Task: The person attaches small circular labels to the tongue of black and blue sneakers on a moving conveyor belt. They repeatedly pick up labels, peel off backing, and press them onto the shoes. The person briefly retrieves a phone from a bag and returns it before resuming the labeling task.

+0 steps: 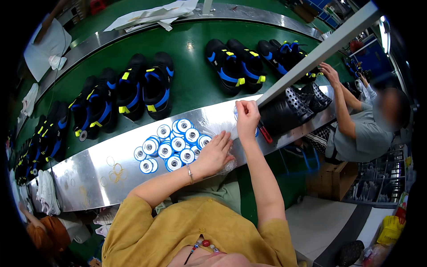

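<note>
My left hand point(215, 153) lies with outstretched fingers over a bundle of thin clear plastic point(230, 165) on the metal bench ledge point(106, 171). Raised to its right, my right hand point(247, 118) is closed in a pinch; what it holds, if anything, is too fine to make out. Left of my left hand are piled round white tags point(178, 143) with blue rims and dark centres. A few more blue-rimmed tags show partly behind my right hand. Close by on its right lies a red-handled tool point(265, 133).
Pairs of black-blue shoes point(158, 84) with yellow tabs line the green belt point(189, 58). Rubber bands point(116, 172) lie left on the ledge. A slanted metal post point(320, 49) rises beside a black container point(280, 113). At right, a co-worker point(356, 120) reaches toward shoes.
</note>
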### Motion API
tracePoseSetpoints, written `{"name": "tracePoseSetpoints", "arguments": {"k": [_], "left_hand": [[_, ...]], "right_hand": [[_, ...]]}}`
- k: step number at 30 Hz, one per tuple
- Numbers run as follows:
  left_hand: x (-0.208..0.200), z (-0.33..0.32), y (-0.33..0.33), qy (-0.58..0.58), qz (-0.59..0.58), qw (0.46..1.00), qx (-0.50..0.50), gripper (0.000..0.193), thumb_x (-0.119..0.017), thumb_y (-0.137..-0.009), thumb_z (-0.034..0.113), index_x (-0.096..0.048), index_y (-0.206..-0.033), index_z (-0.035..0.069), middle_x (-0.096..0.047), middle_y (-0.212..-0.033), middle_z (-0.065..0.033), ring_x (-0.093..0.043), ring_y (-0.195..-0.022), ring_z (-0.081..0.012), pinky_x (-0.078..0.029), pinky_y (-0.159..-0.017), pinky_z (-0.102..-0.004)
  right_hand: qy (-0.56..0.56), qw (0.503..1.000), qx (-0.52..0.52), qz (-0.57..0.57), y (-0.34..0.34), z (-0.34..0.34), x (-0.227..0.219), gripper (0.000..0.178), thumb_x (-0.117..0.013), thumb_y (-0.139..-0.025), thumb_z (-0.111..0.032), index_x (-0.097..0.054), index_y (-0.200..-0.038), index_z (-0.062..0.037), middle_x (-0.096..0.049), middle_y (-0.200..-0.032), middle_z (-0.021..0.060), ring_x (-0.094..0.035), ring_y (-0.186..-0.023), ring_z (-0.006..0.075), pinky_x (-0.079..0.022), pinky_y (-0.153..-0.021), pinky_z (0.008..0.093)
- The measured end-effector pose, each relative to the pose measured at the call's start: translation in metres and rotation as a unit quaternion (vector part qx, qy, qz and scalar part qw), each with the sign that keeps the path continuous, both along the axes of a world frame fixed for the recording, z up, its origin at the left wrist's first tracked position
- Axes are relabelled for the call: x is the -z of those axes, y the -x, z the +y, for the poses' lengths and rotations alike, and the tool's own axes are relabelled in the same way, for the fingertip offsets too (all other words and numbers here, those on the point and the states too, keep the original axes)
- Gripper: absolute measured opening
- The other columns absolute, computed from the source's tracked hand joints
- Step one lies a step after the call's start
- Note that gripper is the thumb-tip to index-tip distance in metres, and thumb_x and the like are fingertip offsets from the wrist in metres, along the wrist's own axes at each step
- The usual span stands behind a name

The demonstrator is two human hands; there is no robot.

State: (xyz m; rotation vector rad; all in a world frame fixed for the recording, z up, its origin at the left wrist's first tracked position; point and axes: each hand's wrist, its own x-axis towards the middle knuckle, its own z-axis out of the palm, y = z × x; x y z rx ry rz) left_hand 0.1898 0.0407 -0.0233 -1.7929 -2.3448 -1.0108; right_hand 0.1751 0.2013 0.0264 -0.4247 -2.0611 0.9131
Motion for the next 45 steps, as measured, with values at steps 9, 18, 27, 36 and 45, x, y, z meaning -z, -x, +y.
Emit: {"name": "tracePoseSetpoints", "arguments": {"k": [9,18,27,36,45], "left_hand": [[-0.019,-0.003,0.002,-0.048,-0.016,0.999,0.002,0.043,-0.065,-0.082,0.020,-0.055,-0.119,-0.001,-0.050,-0.130,-0.0206,-0.047,-0.122,-0.0365,-0.039,-0.100,-0.0415],[-0.022,-0.047,0.079,-0.011,-0.080,0.983,-0.165,0.028,-0.071,-0.073,0.007,-0.061,-0.098,-0.001,-0.055,-0.101,-0.0160,-0.053,-0.096,-0.0317,-0.046,-0.082,-0.0369],[-0.022,-0.040,0.087,0.033,-0.139,0.978,-0.153,0.024,-0.073,-0.072,0.009,-0.058,-0.088,0.000,-0.057,-0.094,-0.0147,-0.054,-0.091,-0.0307,-0.046,-0.080,-0.0360],[-0.023,-0.036,0.095,0.008,-0.407,0.895,-0.184,0.020,-0.072,-0.080,0.012,-0.062,-0.089,-0.002,-0.065,-0.074,-0.0086,-0.059,-0.064,-0.0139,-0.047,-0.061,-0.0268],[-0.046,-0.015,0.085,-0.149,-0.499,0.840,-0.155,0.013,-0.070,-0.083,0.007,-0.065,-0.089,-0.003,-0.065,-0.076,-0.0031,-0.059,-0.070,-0.0079,-0.048,-0.063,-0.0197]], "right_hand": [[0.253,0.956,-0.119,0.093,0.002,0.000,-0.041,0.009,-0.054,-0.095,-0.010,-0.056,-0.092,-0.0020,-0.058,-0.082,0.0055,-0.053,-0.065,0.0113,-0.046,-0.064,0.0225],[0.289,0.946,-0.129,-0.075,-0.019,0.019,-0.027,0.010,-0.057,-0.094,-0.015,-0.057,-0.092,-0.0045,-0.048,-0.068,-0.0057,-0.037,-0.056,0.0008,-0.026,-0.047,0.0179],[0.231,0.942,-0.185,-0.161,-0.015,0.011,-0.023,0.010,-0.061,-0.090,-0.012,-0.058,-0.089,-0.0026,-0.048,-0.067,-0.0056,-0.037,-0.057,0.0003,-0.026,-0.050,0.0191],[0.169,0.941,-0.192,-0.221,-0.018,-0.014,-0.004,0.011,-0.060,-0.089,-0.011,-0.057,-0.091,-0.0001,-0.058,-0.069,0.0025,-0.051,-0.061,0.0084,-0.042,-0.057,0.0242],[0.041,0.970,-0.168,-0.172,-0.006,-0.036,-0.012,0.007,-0.057,-0.086,-0.010,-0.054,-0.085,-0.0039,-0.063,-0.074,0.0160,-0.062,-0.067,0.0361,-0.048,-0.058,0.0425]]}}
